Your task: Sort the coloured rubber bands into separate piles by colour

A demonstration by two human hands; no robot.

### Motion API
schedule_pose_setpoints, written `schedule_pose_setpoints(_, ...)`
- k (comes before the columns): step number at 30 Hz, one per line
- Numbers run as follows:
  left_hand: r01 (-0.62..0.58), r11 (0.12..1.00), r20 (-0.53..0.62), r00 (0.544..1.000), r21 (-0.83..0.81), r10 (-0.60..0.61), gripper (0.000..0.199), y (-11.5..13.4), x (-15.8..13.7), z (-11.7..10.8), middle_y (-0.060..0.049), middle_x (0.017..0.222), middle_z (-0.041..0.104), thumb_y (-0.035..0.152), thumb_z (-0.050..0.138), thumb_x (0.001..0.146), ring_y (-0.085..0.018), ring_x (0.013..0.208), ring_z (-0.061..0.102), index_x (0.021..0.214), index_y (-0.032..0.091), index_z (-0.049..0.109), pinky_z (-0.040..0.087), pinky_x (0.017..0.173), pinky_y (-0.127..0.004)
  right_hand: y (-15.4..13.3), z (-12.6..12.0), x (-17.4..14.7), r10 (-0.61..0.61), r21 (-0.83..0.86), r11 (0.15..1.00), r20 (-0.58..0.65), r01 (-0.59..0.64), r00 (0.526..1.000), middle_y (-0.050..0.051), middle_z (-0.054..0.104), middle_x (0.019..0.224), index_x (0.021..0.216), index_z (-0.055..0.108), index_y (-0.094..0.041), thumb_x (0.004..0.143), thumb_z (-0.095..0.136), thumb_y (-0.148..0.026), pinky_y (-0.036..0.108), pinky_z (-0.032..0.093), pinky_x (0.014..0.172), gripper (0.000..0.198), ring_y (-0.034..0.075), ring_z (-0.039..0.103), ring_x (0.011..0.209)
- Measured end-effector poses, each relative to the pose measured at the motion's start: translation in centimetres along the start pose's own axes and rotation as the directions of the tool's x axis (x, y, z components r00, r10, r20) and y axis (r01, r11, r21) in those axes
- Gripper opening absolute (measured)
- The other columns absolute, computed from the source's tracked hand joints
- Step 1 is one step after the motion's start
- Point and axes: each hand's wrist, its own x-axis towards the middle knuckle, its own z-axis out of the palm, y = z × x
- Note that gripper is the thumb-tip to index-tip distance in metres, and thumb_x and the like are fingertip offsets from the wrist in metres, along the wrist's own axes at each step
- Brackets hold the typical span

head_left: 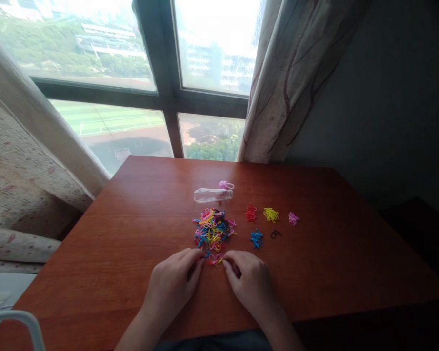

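Note:
My left hand point(175, 275) is closed in a pinch at the near edge of a mixed heap of small coloured rubber bands point(214, 229), with a blue rubber band point(207, 254) at its fingertips. Facing it, my right hand point(249, 278) pinches the end of a yellow rubber band point(219, 263). Between the two hands lie a few pink rubber bands point(214, 257), close to the fingertips. Sorted by colour on the right are small piles: red bands point(250, 212), yellow bands point(271, 215), pink bands point(293, 218), blue bands point(256, 238) and black bands point(275, 234).
Behind the heap a clear plastic bottle point(212, 195) lies on its side, with a pink cap point(226, 185) beside it. The brown wooden table point(332, 273) reaches to a window with curtains point(278, 87). A pale curved bar point(18, 317) shows at the lower left.

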Motion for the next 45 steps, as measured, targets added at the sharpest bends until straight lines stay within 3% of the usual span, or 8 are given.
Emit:
schedule_pose_setpoints(9, 0.004, 1.0, 0.016, 1.0, -0.006, -0.004, 0.019, -0.1, 0.0, 0.0, 0.0, 0.09, 0.074, 0.027, 0.047, 0.094, -0.019, 0.079, 0.07, 0.099, 0.025, 0.065, 0.049, 0.067, -0.028, 0.0, -0.1, -0.1, -0.015, 0.015, 1.0, 0.001, 0.015, 1.0, -0.001, 0.064, 0.07, 0.079, 0.062, -0.022, 0.087, 0.055, -0.015, 0.025, 0.034, 0.063, 0.013, 0.015, 0.057, 0.065)
schedule_pose_setpoints(16, 0.009, 1.0, 0.012, 1.0, -0.021, -0.009, 0.019, 0.0, 0.0, 0.0, 0.0, 0.093, 0.074, 0.027, 0.048, 0.094, -0.019, 0.082, 0.07, 0.1, 0.026, 0.066, 0.049, 0.068, -0.028, 1.4, -1.7, -0.3, 0.107, 0.316, 0.944, -0.023, -0.094, 0.994, -0.002, 0.059, 0.062, 0.078, 0.065, -0.02, 0.09, 0.055, -0.031, 0.02, 0.036, 0.049, 0.019, 0.012, 0.053, 0.053)
schedule_pose_setpoints(18, 0.012, 1.0, 0.015, 1.0, -0.024, -0.011, 0.019, 0.0, -0.1, 0.0, 0.001, 0.094, 0.074, 0.027, 0.048, 0.094, -0.019, 0.082, 0.071, 0.1, 0.026, 0.066, 0.05, 0.069, -0.028, 3.2, -3.1, 0.3, 0.202, 0.285, 0.946, -0.148, -0.154, 0.968, -0.001, 0.06, 0.063, 0.079, 0.066, -0.019, 0.09, 0.055, -0.038, 0.02, 0.039, 0.05, 0.024, 0.013, 0.054, 0.054)
schedule_pose_setpoints(22, 0.008, 1.0, 0.01, 1.0, -0.028, -0.008, 0.018, -0.2, -0.1, 0.0, 0.001, 0.094, 0.075, 0.029, 0.048, 0.094, -0.019, 0.083, 0.071, 0.098, 0.026, 0.066, 0.049, 0.067, -0.027, 7.7, -6.2, 3.0, 0.319, 0.098, 0.947, -0.413, -0.306, 0.853, 0.002, 0.064, 0.065, 0.082, 0.068, -0.018, 0.087, 0.055, -0.046, 0.024, 0.041, 0.055, 0.031, 0.016, 0.058, 0.057)
schedule_pose_setpoints(25, 0.005, 1.0, 0.0, 1.0, -0.019, -0.005, 0.018, -0.3, 0.0, 0.1, 0.001, 0.093, 0.075, 0.029, 0.049, 0.094, -0.019, 0.082, 0.071, 0.098, 0.026, 0.066, 0.048, 0.066, -0.026, 10.4, -7.5, 5.2, 0.312, -0.055, 0.924, -0.46, -0.377, 0.831, 0.003, 0.064, 0.062, 0.079, 0.069, -0.019, 0.083, 0.054, -0.047, 0.026, 0.04, 0.056, 0.033, 0.017, 0.058, 0.056)
schedule_pose_setpoints(29, -0.001, 1.0, -0.006, 1.0, -0.009, 0.001, 0.018, -0.4, -0.1, 0.2, 0.001, 0.091, 0.074, 0.028, 0.048, 0.094, -0.018, 0.08, 0.07, 0.098, 0.027, 0.065, 0.047, 0.064, -0.026, 11.6, -7.6, 6.4, 0.313, -0.101, 0.913, -0.446, -0.395, 0.838, 0.004, 0.065, 0.062, 0.078, 0.07, -0.019, 0.083, 0.053, -0.046, 0.027, 0.039, 0.056, 0.032, 0.018, 0.059, 0.057)
schedule_pose_setpoints(37, -0.003, 1.0, -0.013, 1.0, -0.002, 0.003, 0.02, -0.2, -0.2, 0.2, 0.001, 0.092, 0.074, 0.03, 0.046, 0.095, -0.019, 0.081, 0.071, 0.099, 0.026, 0.065, 0.049, 0.066, -0.027, 8.3, -5.8, 3.7, 0.281, 0.063, 0.956, -0.473, -0.286, 0.835, 0.003, 0.067, 0.068, 0.085, 0.071, -0.018, 0.087, 0.056, -0.046, 0.024, 0.045, 0.057, 0.032, 0.016, 0.06, 0.06)
schedule_pose_setpoints(45, 0.087, 0.995, 0.122, 0.988, 0.037, -0.091, 0.015, 0.9, 0.7, -1.1, -0.001, 0.097, 0.075, 0.025, 0.05, 0.093, -0.02, 0.085, 0.072, 0.099, 0.026, 0.064, 0.05, 0.068, -0.026, 3.2, -2.2, 0.3, 0.089, 0.112, 0.992, -0.327, -0.055, 0.941, 0.002, 0.068, 0.071, 0.085, 0.069, -0.02, 0.094, 0.051, -0.032, 0.022, 0.048, 0.058, 0.024, 0.014, 0.062, 0.06)
